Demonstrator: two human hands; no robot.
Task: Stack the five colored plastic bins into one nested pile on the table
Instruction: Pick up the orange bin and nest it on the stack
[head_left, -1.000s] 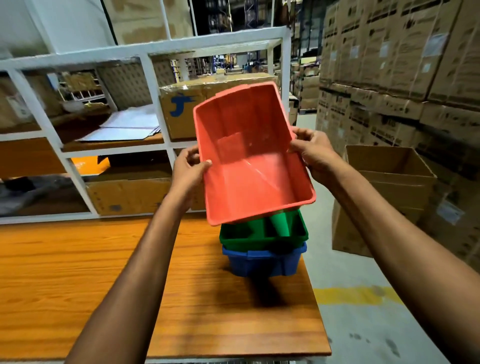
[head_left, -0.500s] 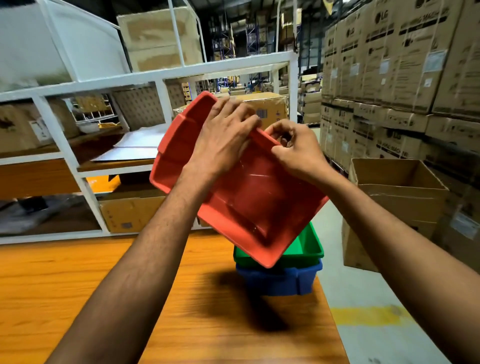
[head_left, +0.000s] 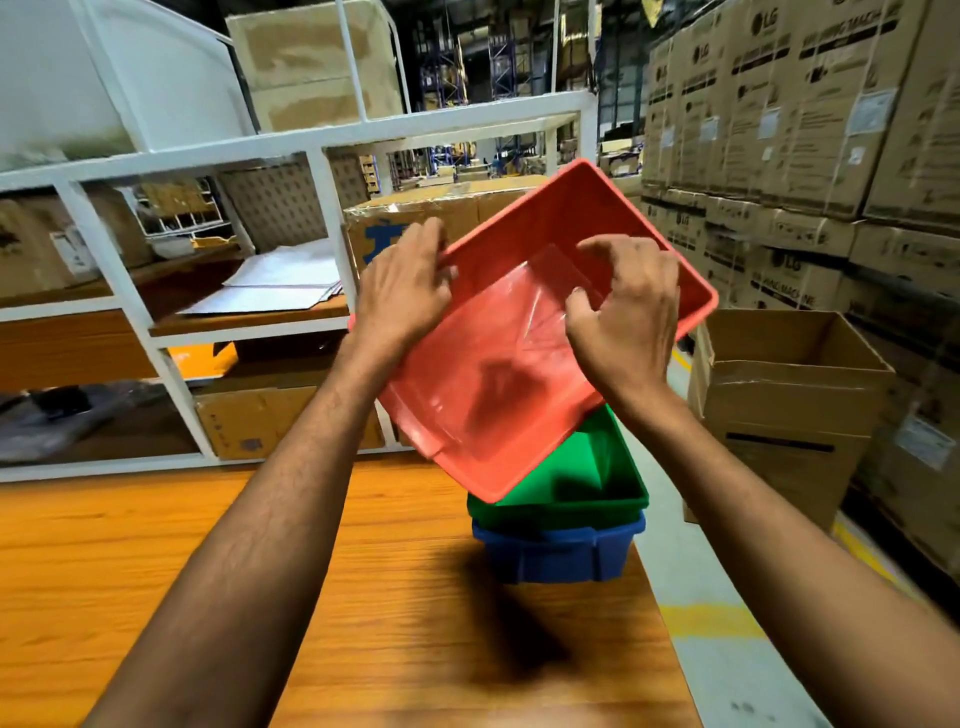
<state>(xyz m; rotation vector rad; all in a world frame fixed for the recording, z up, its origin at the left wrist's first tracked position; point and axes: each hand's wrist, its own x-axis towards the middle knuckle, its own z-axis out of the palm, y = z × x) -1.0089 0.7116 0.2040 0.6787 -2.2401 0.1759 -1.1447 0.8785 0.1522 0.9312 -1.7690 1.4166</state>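
Left grip (head_left: 405, 296) is clutching the red bin (head_left: 519, 405) by its rim — right grip (head_left: 628, 322) curled, hold unclear — bin hanging tilted, skewed across the green bin (head_left: 618, 499) below.

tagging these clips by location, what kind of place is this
Most likely a warehouse or stockroom: tall stacks of sealed cardboard cartons on the right, a white metal shelving rack holding boxes and papers, and high storage racking far behind.
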